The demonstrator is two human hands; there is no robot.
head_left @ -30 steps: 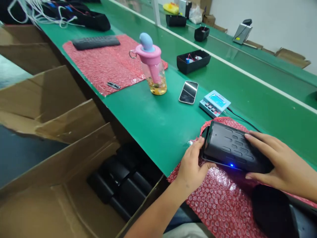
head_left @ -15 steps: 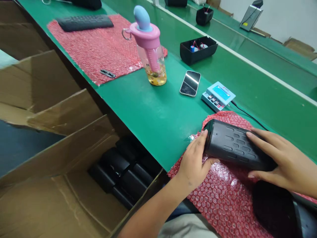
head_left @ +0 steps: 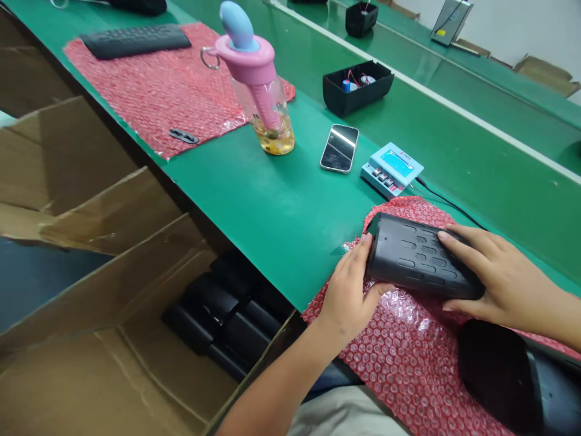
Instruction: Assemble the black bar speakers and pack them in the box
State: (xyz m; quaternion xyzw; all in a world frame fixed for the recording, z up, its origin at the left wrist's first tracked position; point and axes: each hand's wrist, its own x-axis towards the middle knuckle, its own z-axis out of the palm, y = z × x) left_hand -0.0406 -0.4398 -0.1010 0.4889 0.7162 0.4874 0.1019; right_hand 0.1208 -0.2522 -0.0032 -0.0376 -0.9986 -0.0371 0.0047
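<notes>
A black speaker-like housing (head_left: 415,257) with oval perforated patches lies on red bubble wrap (head_left: 399,339) at the right. My left hand (head_left: 347,287) grips its left end, fingers along the end face and thumb at the near side. Across the right end, my right hand (head_left: 485,272) holds it between thumb and fingers. A second black housing (head_left: 499,375) rests on the wrap, nearer to me, its dark end facing left. Behind the wrap sits a light blue device (head_left: 393,169) with a screen, buttons and a black cable.
A phone (head_left: 339,148) and a bottle with a pink lid (head_left: 267,97) stand mid-table. An open black shell (head_left: 358,88) with wires lies behind them. At left are another bubble wrap sheet (head_left: 149,91) bearing a black panel (head_left: 136,41), and a cardboard box (head_left: 149,290) holding several black housings.
The view has shifted slightly. Both hands keep hold of the housing; my right hand has come a little closer to my left, its fingers wrapped around the right end.
</notes>
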